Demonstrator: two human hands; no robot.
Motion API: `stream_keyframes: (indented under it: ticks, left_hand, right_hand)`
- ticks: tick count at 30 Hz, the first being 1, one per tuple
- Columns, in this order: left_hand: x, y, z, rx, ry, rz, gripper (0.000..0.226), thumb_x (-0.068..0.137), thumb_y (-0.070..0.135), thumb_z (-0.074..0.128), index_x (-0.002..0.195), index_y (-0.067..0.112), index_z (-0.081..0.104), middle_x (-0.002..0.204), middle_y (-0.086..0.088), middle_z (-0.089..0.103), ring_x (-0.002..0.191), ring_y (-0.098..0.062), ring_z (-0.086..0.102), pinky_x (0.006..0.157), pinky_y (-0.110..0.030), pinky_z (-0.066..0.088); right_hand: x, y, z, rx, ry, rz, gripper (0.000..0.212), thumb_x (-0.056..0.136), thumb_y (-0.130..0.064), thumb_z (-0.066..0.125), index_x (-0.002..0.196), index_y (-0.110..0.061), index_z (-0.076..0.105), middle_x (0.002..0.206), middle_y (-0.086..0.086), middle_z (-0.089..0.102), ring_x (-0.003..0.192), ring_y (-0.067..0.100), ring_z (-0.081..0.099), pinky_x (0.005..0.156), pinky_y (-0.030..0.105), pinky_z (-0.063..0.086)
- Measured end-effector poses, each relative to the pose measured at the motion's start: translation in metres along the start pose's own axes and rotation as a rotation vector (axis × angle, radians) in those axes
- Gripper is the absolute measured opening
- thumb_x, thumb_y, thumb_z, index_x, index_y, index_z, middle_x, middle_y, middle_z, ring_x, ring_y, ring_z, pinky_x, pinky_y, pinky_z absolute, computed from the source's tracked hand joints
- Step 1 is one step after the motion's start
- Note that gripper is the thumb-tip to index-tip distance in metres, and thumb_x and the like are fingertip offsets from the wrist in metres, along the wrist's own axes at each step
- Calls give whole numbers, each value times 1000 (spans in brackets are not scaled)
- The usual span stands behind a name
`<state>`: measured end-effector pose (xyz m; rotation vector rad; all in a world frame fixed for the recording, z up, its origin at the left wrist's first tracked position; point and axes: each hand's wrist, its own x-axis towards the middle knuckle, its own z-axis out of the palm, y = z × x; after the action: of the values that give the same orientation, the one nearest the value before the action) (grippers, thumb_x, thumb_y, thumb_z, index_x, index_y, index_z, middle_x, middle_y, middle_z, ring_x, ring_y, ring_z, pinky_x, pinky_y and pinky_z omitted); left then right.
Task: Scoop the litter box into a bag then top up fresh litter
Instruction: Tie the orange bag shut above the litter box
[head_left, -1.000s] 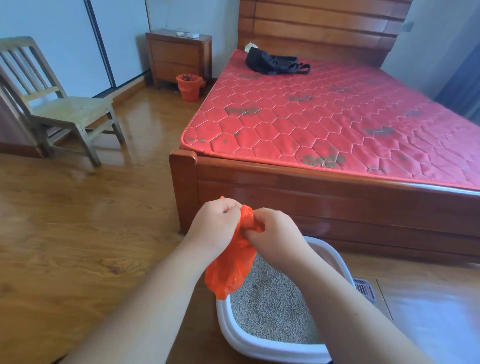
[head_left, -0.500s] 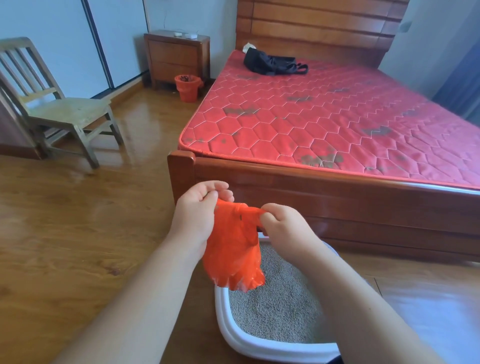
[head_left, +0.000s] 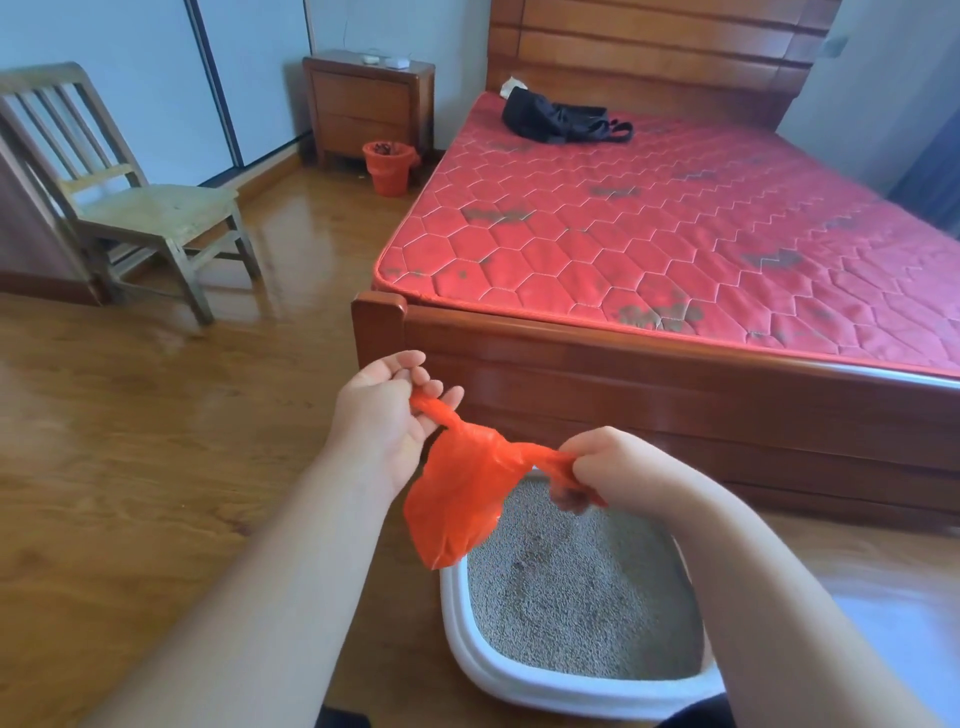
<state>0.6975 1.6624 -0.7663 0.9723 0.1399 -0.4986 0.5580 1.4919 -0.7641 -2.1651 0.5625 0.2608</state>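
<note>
Low-centre, above the litter box (head_left: 519, 683): orange bag (head_left: 457, 499) stretched between left hand (head_left: 382, 415) and right hand (head_left: 610, 467), each grip pinching a twisted end, likely to knot it shut.

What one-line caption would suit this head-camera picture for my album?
Left hand and right hand stretch a small orange bag by its twisted ends above a white litter box beside a bed.
</note>
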Motion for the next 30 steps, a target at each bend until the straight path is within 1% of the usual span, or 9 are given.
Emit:
stream_keyframes:
  ticks: [3, 6, 8, 12, 15, 19, 24, 27, 30]
  left_hand:
    - [-8, -8, 9, 7, -70, -20, 31, 105, -5, 33, 93, 6, 59, 70, -6, 51, 63, -17, 55, 72, -42, 60]
    - [-10, -13, 12, 8, -85, -35, 31, 105, -5, 33, 92, 6, 58, 72, -8, 51, 67, -19, 57, 74, -42, 60]
    - [-11, -15, 12, 23, -98, -40, 31, 105, -5, 33, 93, 5, 59, 72, -8, 52, 68, -19, 58, 76, -43, 60]
    - [-15, -18, 12, 115, -149, -12, 32, 105, -5, 33, 91, 8, 59, 70, -5, 52, 63, -16, 54, 80, -44, 60]
    - [-12, -16, 9, 215, -71, 62, 38, 98, -11, 29, 86, 11, 57, 68, -2, 48, 52, -11, 40, 58, -31, 51]
    - [3, -4, 0, 176, 119, 60, 47, 78, -17, 13, 77, 11, 50, 67, -4, 42, 44, -10, 23, 41, -22, 19]
    - [8, 3, -7, 280, 176, 94, 47, 70, -15, 11, 72, 13, 48, 68, -3, 41, 44, -11, 23, 41, -24, 19]
    - [12, 0, -14, 511, 137, 133, 45, 70, -15, 17, 71, 12, 54, 74, -5, 43, 47, -14, 29, 44, -24, 25]
    - [8, -9, -15, 1085, -43, 225, 43, 79, -8, 34, 78, 20, 66, 83, -4, 57, 63, -22, 53, 54, -27, 38]
  right_hand:
    - [3, -7, 14, 242, -32, -10, 40, 62, -9, 45, 96, -7, 66, 85, 17, 74, 69, 21, 70, 65, 32, 57]
    - [10, -9, 28, 275, -45, 30, 41, 74, -9, 49, 113, -17, 55, 87, 16, 75, 71, 33, 71, 63, 42, 55]
    - [13, -9, 35, 172, -98, 69, 29, 80, -15, 55, 108, -17, 57, 83, 14, 76, 62, 29, 66, 52, 33, 44]
    - [15, -10, 41, -109, -42, 111, 13, 83, -20, 50, 89, -18, 61, 69, 4, 64, 47, 19, 52, 44, 25, 43]
    - [10, -17, 36, -327, 39, 2, 14, 94, -27, 48, 99, -26, 61, 89, -3, 67, 57, 10, 54, 48, 21, 40]
    - [0, -26, 26, -306, 55, -134, 16, 97, -45, 55, 96, -31, 63, 83, -11, 62, 62, 0, 49, 54, 21, 35]
    - [-1, -20, 13, -278, 82, -145, 26, 91, -54, 61, 89, -28, 62, 78, -7, 64, 58, 6, 49, 54, 26, 38]
    - [-2, -13, 8, -276, 43, -172, 23, 93, -48, 61, 84, -29, 70, 63, -10, 56, 52, 5, 45, 56, 27, 40]
    - [0, -8, 6, -291, 50, -161, 20, 95, -36, 60, 81, -30, 73, 61, -6, 58, 52, 6, 45, 55, 25, 41]
